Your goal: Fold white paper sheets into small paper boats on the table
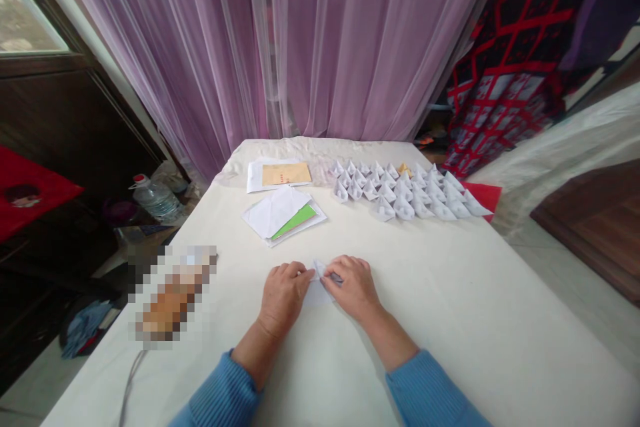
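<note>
A partly folded sheet of white paper (316, 293) lies on the table between my hands. The fingers of my left hand (289, 290) pinch its left side close to the top. On the other side, my right hand (353, 285) grips a raised fold with thumb and fingers. A pointed corner stands up between the two hands. My fingers cover much of the fold. Beyond my hands, toward the left, is a stack of white sheets (273, 210) with a green piece (295, 221) showing in it.
Rows of folded white paper boats (400, 193), one of them yellow (405, 170), stand at the back right. A tan envelope (286, 174) rests on white paper at the back. A blurred-out object (173, 293) with a cord lies at the left edge. Purple curtains (350, 40) hang behind the table.
</note>
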Motion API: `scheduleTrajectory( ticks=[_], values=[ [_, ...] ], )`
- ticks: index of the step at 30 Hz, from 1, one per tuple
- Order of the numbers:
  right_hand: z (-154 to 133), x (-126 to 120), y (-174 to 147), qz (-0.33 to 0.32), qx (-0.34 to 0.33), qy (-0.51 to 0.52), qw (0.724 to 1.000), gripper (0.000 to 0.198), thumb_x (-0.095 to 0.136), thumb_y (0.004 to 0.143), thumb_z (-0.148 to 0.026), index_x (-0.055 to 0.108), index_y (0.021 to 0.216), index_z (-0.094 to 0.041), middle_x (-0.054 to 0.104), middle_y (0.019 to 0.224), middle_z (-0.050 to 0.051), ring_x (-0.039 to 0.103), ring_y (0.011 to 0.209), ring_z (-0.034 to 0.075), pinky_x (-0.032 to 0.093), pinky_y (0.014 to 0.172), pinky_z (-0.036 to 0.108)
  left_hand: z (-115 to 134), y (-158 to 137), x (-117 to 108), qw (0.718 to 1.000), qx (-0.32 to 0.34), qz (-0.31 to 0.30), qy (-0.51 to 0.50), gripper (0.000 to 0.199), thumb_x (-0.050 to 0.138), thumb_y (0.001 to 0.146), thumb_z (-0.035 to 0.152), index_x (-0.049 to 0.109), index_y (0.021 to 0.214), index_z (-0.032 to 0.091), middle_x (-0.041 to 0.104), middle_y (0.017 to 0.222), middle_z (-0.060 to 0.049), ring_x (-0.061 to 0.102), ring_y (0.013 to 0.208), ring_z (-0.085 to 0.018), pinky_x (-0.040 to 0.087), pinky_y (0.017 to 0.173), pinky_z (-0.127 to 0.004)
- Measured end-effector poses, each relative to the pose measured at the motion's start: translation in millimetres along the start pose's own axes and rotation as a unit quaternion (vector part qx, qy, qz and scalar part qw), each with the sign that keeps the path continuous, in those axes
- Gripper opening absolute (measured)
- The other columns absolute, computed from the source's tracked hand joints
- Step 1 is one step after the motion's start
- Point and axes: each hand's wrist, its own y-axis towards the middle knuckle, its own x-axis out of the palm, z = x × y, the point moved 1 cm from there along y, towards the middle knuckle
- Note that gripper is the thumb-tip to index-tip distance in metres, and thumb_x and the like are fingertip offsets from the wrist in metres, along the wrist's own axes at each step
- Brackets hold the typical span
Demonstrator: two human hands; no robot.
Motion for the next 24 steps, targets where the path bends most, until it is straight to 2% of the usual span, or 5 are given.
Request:
scheduleTrajectory(
  ticks=[13, 24],
  values=[
    [-0.4, -2.1, 0.1, 0.002, -0.001, 0.012, 1.000, 0.010, 0.075, 0.076, -0.019, 0.068, 0.074, -0.026, 0.067, 0.084, -0.003, 0.060, 0.087, 0.016, 0.029, 0.086, 0.033, -3.8, -5.6, -6.3, 0.996, 0.071, -0.042, 0.024, 0.022, 0.057, 0.093, 0.023, 0.066, 0.113, 0.025, 0.067, 0.102, -0.003, 0.059, 0.086, -0.018, 0.046, 0.073, -0.030],
    [-0.4, -3.5, -0.7, -0.003, 0.000, 0.007, 1.000, 0.010, 0.075, 0.076, -0.018, 0.068, 0.075, -0.026, 0.067, 0.085, -0.003, 0.060, 0.088, 0.017, 0.029, 0.086, 0.033, 0.2, 1.7, -14.7, 0.992, 0.069, -0.104, 0.034, 0.022, 0.056, 0.094, 0.026, 0.066, 0.113, 0.028, 0.066, 0.105, -0.003, 0.059, 0.088, -0.018, 0.047, 0.076, -0.032]
  ],
)
